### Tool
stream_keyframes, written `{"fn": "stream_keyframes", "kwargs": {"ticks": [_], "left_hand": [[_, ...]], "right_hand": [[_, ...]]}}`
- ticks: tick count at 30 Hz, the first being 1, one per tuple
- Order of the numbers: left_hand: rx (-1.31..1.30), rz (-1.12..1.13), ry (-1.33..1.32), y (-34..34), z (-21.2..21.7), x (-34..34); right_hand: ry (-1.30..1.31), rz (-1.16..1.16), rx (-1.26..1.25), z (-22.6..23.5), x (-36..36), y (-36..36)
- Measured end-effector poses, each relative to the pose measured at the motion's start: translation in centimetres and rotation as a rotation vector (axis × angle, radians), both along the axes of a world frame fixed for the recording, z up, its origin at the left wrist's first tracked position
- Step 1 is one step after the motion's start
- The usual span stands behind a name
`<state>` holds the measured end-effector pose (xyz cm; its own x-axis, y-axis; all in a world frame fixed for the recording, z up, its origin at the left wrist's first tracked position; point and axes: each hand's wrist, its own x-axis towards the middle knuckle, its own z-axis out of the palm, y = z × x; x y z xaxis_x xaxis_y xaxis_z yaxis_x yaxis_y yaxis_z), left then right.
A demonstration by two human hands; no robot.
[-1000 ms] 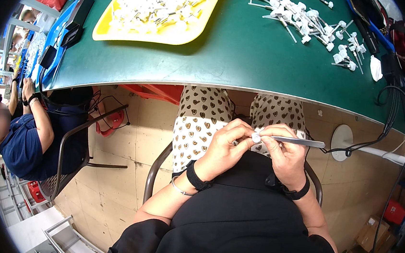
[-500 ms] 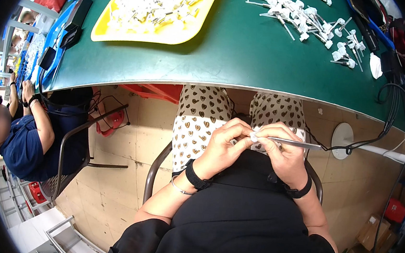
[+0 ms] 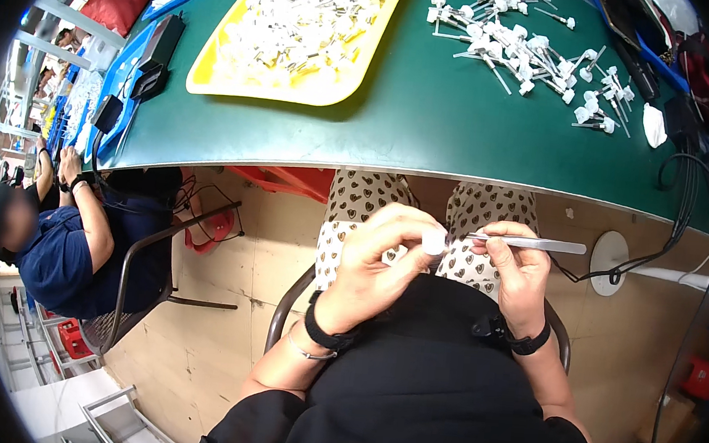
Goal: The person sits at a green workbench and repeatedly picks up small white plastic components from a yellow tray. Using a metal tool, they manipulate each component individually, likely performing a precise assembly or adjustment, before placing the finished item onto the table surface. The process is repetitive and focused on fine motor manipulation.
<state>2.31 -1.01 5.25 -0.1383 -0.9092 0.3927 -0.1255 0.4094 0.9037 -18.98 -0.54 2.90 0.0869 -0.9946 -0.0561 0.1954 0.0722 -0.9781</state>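
Between the thumb and fingers of my left hand (image 3: 385, 254) is a small white plastic part (image 3: 434, 240), held above my lap. My right hand (image 3: 520, 271) pinches metal tweezers (image 3: 550, 245), whose tips point left toward the white part with a small gap between. On the green table, ahead and to the right, lies a loose pile of white plastic pieces with thin metal stems (image 3: 521, 52). A yellow tray (image 3: 273, 92), heaped with similar white pieces, sits at the far left of the table.
The green table's front edge (image 3: 376, 171) runs just beyond my knees. Black cables (image 3: 683, 200) hang at the right, near a white round disc (image 3: 610, 252). A co-worker in dark blue (image 3: 64, 259) sits at the left. A black device (image 3: 161, 44) stands in a blue tray.
My hands, close together before, are now apart. The left has turned to show the white part, and the tweezers have drawn right. The whole view has shifted slightly.
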Motion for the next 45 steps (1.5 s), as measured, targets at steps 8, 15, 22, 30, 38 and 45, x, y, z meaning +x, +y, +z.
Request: {"fn": "stream_keyframes", "kwargs": {"ticks": [8, 15, 22, 30, 38, 45], "left_hand": [[-0.239, 0.703, -0.492, -11.2, 7.5, 11.4], [-0.233, 0.243, -0.680, -12.2, 8.3, 0.0], [-0.254, 0.235, -1.113, -18.7, 8.4, -5.2], [-0.102, 0.201, -1.194, -21.2, 8.2, -5.2], [0.204, 0.173, -0.212, -16.7, 11.0, -0.9], [0.561, -0.065, 0.259, -1.8, 5.6, -1.8]], "right_hand": [[-0.040, -0.018, -0.009, 0.3, -0.5, 0.1], [-0.048, -0.050, -0.038, 0.7, -1.2, 0.0], [-0.099, -0.089, -0.076, 1.3, -1.6, -0.2], [-0.118, -0.091, -0.070, 1.4, -1.7, -0.1], [-0.104, -0.070, -0.073, 1.6, -1.3, 0.2], [-0.224, -0.036, -0.151, 0.8, -1.0, 0.2]]}}
